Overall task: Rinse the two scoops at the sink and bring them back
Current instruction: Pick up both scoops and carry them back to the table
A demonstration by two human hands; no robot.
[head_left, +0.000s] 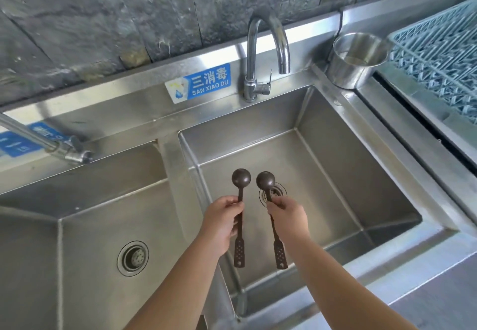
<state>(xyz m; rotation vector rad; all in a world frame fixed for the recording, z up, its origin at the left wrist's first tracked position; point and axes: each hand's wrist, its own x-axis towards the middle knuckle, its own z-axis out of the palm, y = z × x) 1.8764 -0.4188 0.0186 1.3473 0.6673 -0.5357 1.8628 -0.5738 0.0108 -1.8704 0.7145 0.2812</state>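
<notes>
Two brown scoops held side by side over the right basin [335,164]: left scoop [240,200] pinched mid-handle by left hand [222,222], right scoop [269,208] by right hand [288,220], round bowls toward 12 o'clock. Gooseneck faucet [265,53] at 12, steel cup [357,60] at 2, blue lattice rack [438,66] at 3. Brushed steel, stone wall.

a stainless steel tabletop [144,113] holds two sunken sink basins side by side. a round steel cup [357,58] stands at its back edge by the right basin's far right corner. a blue rack [444,64] lies near the right edge.
</notes>
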